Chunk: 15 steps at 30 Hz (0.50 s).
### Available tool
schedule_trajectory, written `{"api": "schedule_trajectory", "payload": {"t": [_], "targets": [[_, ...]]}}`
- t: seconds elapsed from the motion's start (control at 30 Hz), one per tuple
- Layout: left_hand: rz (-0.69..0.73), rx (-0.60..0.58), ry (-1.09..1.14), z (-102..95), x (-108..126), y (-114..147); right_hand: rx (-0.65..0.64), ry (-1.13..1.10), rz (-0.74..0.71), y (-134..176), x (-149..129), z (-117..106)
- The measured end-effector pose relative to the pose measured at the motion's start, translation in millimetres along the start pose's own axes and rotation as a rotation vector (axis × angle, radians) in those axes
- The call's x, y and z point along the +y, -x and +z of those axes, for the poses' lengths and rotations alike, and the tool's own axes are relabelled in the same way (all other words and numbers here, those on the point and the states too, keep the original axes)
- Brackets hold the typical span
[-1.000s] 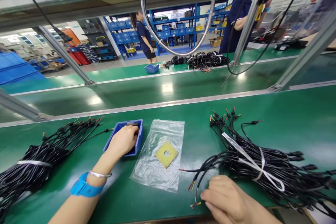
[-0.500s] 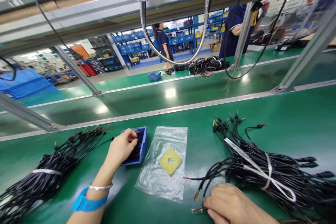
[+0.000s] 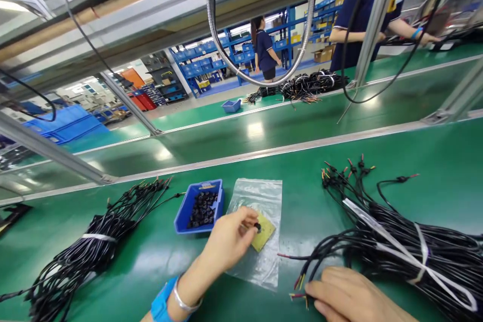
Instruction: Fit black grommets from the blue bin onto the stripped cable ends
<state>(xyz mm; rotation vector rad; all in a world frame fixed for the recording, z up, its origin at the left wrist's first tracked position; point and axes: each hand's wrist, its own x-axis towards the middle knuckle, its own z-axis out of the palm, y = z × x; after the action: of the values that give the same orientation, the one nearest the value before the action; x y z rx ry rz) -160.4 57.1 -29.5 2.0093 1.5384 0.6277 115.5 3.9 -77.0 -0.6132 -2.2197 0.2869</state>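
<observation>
My left hand (image 3: 228,241) pinches a small black ring-like part (image 3: 258,227) between thumb and fingers. It hovers over a yellow square plate (image 3: 267,233), whose centre hole is now hidden. Beneath the plate lies a clear zip bag (image 3: 264,274). To the left, a blue bin (image 3: 179,217) holds many similar small black parts. My right hand (image 3: 345,292) is closed on a black cable near its stripped end, where coloured wires (image 3: 299,296) poke out. That cable comes from a tied bundle of black cables (image 3: 400,246) on the right.
Another tied cable bundle (image 3: 101,236) lies at the left on the green bench (image 3: 151,271). A metal rail (image 3: 241,158) runs behind. Beyond it are a small blue bin (image 3: 231,106), more cables (image 3: 305,85) and two people. A flexible metal conduit (image 3: 260,82) hangs overhead.
My left hand has moved right, out of the blue bin to above the yellow plate, with a small black part in its fingers. My right hand stays at the cable end. The view has shifted slightly.
</observation>
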Motion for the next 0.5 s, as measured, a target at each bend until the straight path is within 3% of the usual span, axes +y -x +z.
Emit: {"api": "schedule_trajectory", "payload": {"t": [0.13, 0.27, 0.43, 0.5], "targets": [[0.126, -0.088, -0.252, 19.6, 7, -6, -0.024, -0.018, -0.009, 2, 2, 1], [0.190, -0.128, -0.375, 23.3, 10, -14, -0.034, -0.057, 0.000, 0, 2, 0], [0.215, -0.066, -0.329, 20.4, 11, -6, 0.096, -0.093, 0.002, -1, 5, 0], [0.165, 0.014, -0.108, 26.7, 14, 11, 0.126, -0.116, 0.028, 0, 5, 0]]}}
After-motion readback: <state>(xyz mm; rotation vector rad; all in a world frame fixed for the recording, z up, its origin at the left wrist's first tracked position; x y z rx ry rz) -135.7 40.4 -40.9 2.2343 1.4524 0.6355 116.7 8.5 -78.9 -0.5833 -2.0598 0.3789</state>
